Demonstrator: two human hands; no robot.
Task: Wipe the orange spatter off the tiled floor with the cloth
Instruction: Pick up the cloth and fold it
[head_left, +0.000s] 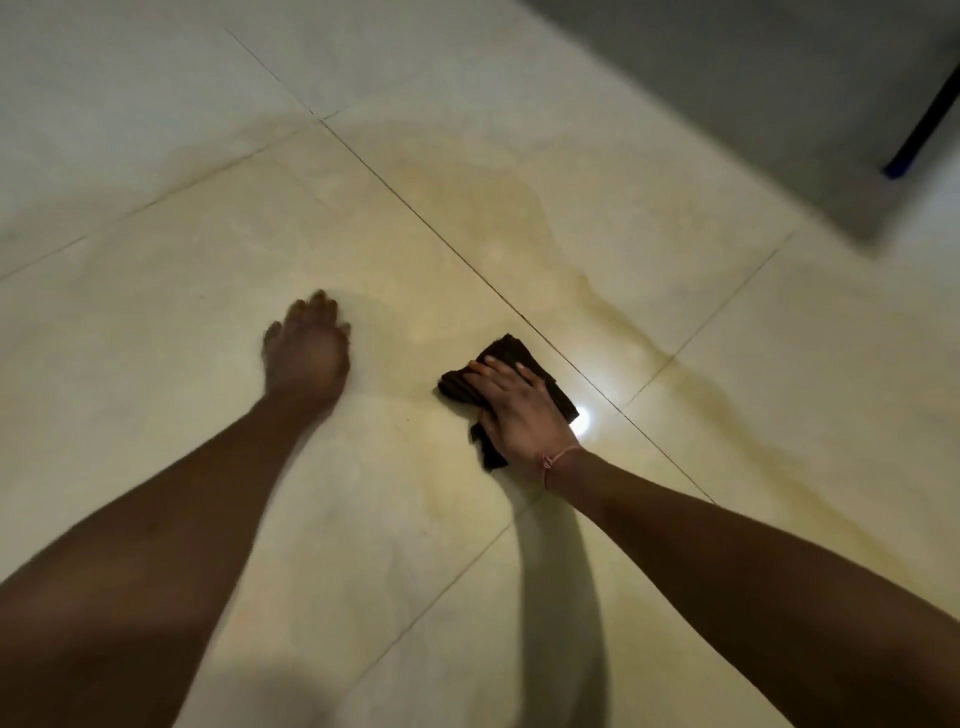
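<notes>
Overhead, looking down on a cream tiled floor (208, 322) crossed by thin grout lines (415, 205). Near the middle, a touch toward 4 o'clock: a folded dark brown cloth (514, 349) lying on the tile, just beside a grout line on its 2 o'clock side. Pressed down from above by the right grip (519, 410), laid flat with spread fingers across the fabric rather than clenched round it; a thin pinkish thread bracelet (556, 460) at the wrist. At 9 o'clock from the cloth, well apart from it: the left grip (306, 353), released, planted palm-down on bare tile, holding nothing, somewhat blurred. Up at 12 o'clock from the cloth, a faint orange smear (498, 202) spread over the tile, with a thin orange-brown streak (628, 322) trailing toward 4 o'clock beyond the right forearm. Just beside the cloth's 4 o'clock corner, a bright white glare spot (582, 418). Far off at 2 o'clock, a grey surface (727, 78) and a slanted dark pole (924, 124) with a blue tip.
</notes>
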